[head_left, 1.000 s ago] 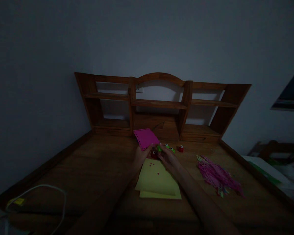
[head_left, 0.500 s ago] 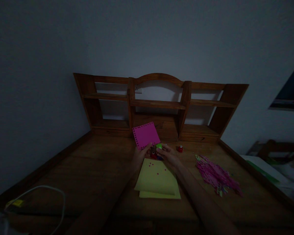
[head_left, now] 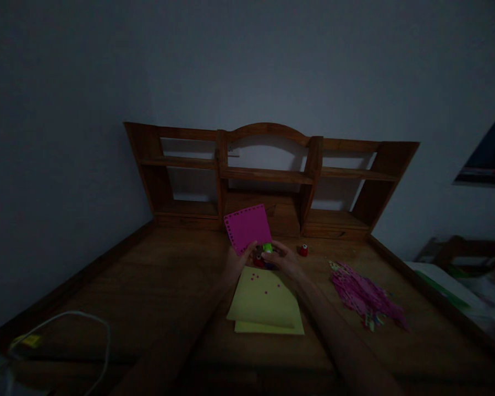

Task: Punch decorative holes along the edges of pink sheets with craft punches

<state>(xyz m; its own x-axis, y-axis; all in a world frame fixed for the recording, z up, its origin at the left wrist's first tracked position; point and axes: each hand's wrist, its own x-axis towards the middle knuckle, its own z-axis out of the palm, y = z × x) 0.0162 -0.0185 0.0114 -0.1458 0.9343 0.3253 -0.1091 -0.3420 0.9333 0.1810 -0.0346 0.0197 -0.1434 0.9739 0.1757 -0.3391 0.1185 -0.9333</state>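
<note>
My left hand is closed on the lower edge of a pink paper sheet, which is held tilted up. Small holes run along the sheet's left and top edges. A small green craft punch is gripped in my right hand, at the sheet's lower right corner. Below the hands lie yellow paper sheets with several tiny pink punched dots on them. A red punch-like object shows between my hands, partly hidden.
Another small red punch stands right of my hands. A pile of pink punched strips lies on the wooden desk at the right. A wooden shelf unit rises behind. A white cable curves at the lower left.
The pink sheet has turned slightly and shifted a little to the right in my hands. The green punch has moved down very slightly.
</note>
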